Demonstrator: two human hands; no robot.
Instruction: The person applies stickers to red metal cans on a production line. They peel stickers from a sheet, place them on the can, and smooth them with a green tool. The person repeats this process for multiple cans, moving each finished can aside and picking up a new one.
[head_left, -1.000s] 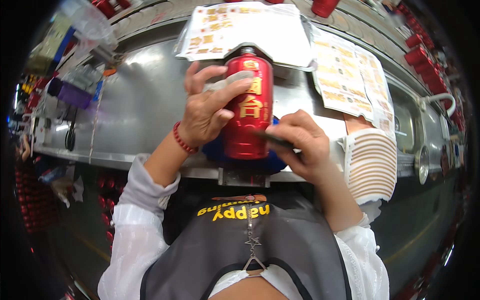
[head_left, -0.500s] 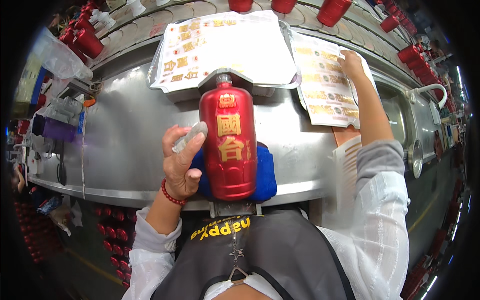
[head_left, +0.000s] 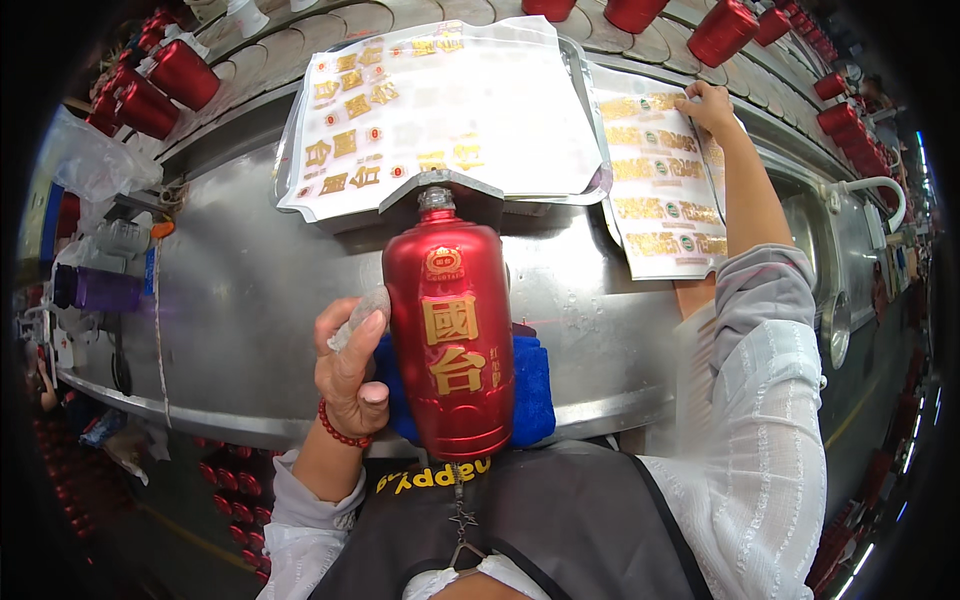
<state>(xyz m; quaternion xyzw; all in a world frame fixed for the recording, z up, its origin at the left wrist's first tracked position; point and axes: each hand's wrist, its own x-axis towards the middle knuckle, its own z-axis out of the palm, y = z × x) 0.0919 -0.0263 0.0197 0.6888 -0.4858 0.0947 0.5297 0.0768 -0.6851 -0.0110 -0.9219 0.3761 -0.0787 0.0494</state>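
Observation:
A red bottle [head_left: 452, 345] with gold characters lies on a blue cloth [head_left: 528, 385] at the near edge of the steel bench [head_left: 240, 300], its neck pointing away from me. My left hand [head_left: 350, 365] rests against the bottle's left side and holds a small clear scrap of film. My right hand [head_left: 708, 103] reaches far out to the right and touches a white sheet of gold stickers [head_left: 660, 185]. A second, larger sticker sheet [head_left: 440, 110] lies beyond the bottle's neck.
Rows of red bottles [head_left: 150, 85] stand along the conveyor at the back left and at the back right [head_left: 725, 28]. A plastic bag [head_left: 95, 160] and a purple container [head_left: 95, 290] sit at the left. A white hooked pipe [head_left: 880, 195] is at the right.
My right hand has left the bottle and stretched out to the sticker sheet on the right. My left hand slid from the bottle's upper part down to its left side.

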